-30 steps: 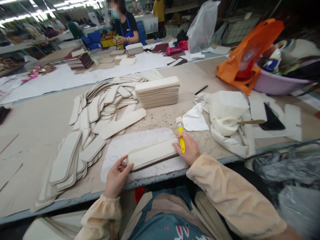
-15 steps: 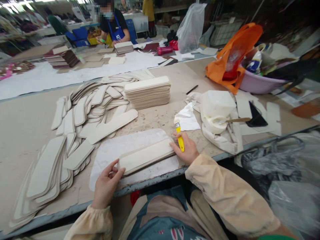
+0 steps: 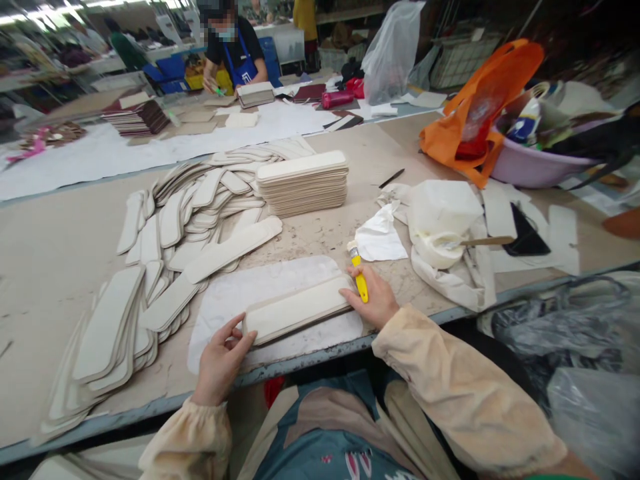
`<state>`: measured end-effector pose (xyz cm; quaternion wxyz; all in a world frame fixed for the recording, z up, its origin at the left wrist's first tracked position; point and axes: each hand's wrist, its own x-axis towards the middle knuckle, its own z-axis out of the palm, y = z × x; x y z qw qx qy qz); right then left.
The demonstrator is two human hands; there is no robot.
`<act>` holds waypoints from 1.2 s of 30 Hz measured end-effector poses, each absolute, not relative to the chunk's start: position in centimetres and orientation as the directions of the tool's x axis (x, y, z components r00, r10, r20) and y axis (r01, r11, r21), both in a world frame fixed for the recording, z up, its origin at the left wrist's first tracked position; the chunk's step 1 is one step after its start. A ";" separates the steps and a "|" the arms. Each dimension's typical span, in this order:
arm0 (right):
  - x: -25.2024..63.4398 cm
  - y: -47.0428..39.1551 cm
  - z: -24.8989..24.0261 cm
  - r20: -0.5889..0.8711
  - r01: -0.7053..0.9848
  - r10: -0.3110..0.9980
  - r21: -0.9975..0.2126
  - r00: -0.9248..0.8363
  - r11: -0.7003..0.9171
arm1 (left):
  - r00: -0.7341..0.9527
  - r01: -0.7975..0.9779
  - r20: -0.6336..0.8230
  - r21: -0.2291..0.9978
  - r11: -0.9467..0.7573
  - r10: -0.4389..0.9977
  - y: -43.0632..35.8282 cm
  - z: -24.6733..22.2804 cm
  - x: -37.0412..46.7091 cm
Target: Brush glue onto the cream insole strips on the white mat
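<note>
Left hand [image 3: 220,363] is gripping one end of strips [image 3: 300,308] on tabletop [image 3: 50,253]; right hand [image 3: 377,293] is gripping brush [image 3: 361,283], steadying the other. Neat stack [image 3: 303,193] is standing beyond; loose pieces [image 3: 107,323] are lying unsquared.

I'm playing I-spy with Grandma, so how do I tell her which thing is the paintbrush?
Find the big brown table, then the right hand at its near edge. The paintbrush sticks up out of that hand, its pale bristles next to the crumpled white paper. Its handle is bright yellow, unlike the brown stick at the white tub.
</note>
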<state>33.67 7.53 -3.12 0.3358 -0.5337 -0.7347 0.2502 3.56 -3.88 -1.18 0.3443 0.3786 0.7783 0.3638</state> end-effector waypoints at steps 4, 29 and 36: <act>33.8 7.4 -3.5 0.292 0.616 0.929 -0.695 -0.229 0.370 | -0.478 0.300 -0.249 0.855 0.423 0.842 -3.9 -1.1 3.7; 33.9 7.9 -4.9 0.393 0.622 0.863 -0.601 -0.317 0.502 | -0.526 0.316 -0.190 0.862 0.397 0.829 -3.8 -1.7 3.0; 33.8 7.9 -4.5 0.373 0.618 0.859 -0.597 -0.350 0.512 | -0.518 0.335 -0.196 0.850 0.408 0.833 -4.2 -1.3 3.1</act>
